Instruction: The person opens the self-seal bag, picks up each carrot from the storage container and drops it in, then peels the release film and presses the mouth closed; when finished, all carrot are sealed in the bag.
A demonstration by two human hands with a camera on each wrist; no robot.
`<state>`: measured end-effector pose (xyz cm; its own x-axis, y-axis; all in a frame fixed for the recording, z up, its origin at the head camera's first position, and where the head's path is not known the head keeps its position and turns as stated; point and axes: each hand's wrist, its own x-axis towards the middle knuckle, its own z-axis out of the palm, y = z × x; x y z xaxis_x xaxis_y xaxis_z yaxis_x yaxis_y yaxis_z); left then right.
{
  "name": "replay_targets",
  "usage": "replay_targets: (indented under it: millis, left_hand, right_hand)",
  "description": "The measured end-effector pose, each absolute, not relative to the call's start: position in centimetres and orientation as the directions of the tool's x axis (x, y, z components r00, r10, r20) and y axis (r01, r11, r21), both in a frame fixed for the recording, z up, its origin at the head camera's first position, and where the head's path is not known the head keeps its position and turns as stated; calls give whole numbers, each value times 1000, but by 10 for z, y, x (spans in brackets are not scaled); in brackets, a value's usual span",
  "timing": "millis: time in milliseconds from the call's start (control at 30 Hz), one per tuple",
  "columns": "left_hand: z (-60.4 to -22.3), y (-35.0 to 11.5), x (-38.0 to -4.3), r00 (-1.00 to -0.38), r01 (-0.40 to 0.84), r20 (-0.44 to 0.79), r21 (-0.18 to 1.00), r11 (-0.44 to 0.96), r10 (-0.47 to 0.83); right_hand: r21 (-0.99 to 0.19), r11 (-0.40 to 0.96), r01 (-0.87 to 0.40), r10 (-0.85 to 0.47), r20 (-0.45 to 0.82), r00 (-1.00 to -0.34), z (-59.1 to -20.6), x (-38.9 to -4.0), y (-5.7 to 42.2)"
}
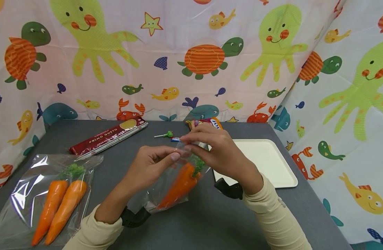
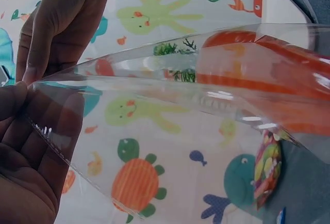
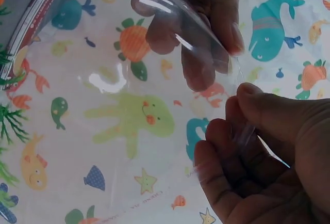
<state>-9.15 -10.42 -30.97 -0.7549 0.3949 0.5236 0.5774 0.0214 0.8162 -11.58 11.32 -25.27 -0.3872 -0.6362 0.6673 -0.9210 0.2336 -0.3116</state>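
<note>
Both hands pinch the top edge of a clear plastic bag (image 1: 157,189) that hangs tilted over the table. Inside it lies an orange carrot (image 1: 180,187) with a green leafy top (image 1: 198,166). My left hand (image 1: 152,165) holds the bag's edge between thumb and forefinger; in the left wrist view the film stretches away from the left hand (image 2: 36,157). My right hand (image 1: 221,151) grips the edge close beside it, thumb against fingers, as the right wrist view shows with the right hand (image 3: 268,152) near the other fingertips.
At left, a second clear bag (image 1: 19,208) holds two carrots (image 1: 66,211). Behind are a dark red Primo Gusto pack (image 1: 108,137), a green lollipop (image 1: 169,134), a small blue wrapper (image 1: 175,139) and a colourful packet (image 1: 207,123). A cream tray (image 1: 266,159) lies at right; patterned curtains enclose the table.
</note>
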Motion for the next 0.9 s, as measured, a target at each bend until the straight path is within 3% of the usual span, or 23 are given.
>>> replay_targets:
  millis: [900]
  left_hand:
    - [-310, -102, -91, -741, 590, 533, 807, 17, 408]
  right_hand:
    - [-217, 244, -945, -700, 636, -326, -249, -118, 123]
